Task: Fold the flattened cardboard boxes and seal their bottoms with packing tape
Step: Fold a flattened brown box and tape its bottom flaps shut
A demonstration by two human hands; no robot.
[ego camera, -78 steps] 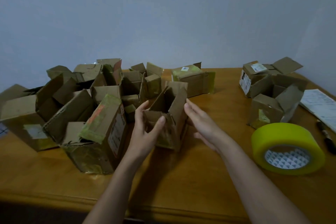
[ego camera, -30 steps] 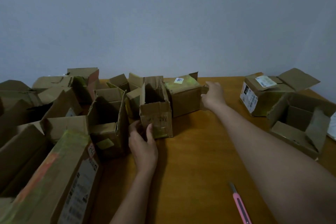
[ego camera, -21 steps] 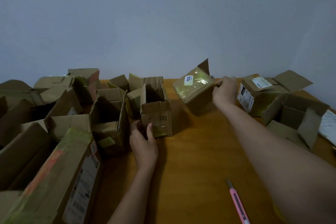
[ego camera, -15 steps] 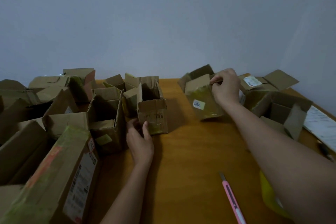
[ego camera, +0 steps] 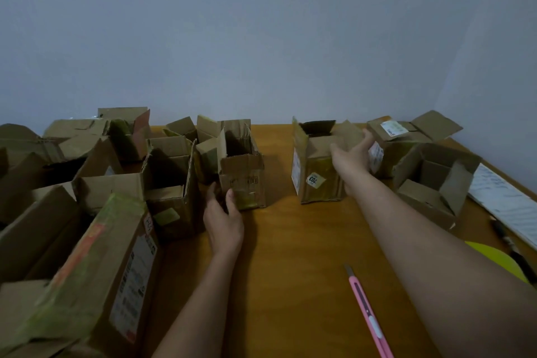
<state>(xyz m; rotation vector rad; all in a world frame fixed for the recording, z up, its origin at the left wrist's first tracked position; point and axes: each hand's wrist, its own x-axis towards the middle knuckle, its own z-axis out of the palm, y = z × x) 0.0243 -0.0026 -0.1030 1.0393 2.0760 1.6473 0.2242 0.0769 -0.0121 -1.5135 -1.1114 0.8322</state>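
A small open-topped cardboard box (ego camera: 242, 180) stands upright on the wooden table (ego camera: 290, 241). My left hand (ego camera: 223, 218) grips its lower left corner, thumb on the front face. To the right stands another upright box with a yellow "203" sticker (ego camera: 315, 183), its top flaps up. My right hand (ego camera: 353, 154) lies flat against its upper right flap, fingers stretched out. A yellow roll of packing tape (ego camera: 498, 260) shows at the right, mostly hidden behind my right forearm.
Several folded boxes crowd the table's left side (ego camera: 87, 212). Two open boxes (ego camera: 433, 183) sit at the back right beside a printed sheet (ego camera: 505, 203) and a pen (ego camera: 504, 237). A pink utility knife (ego camera: 366, 311) lies near the front.
My right hand picked the "203" box up from behind the small box, turned it over, set it upright further right and opened its grip. My left hand has stayed on the small box.
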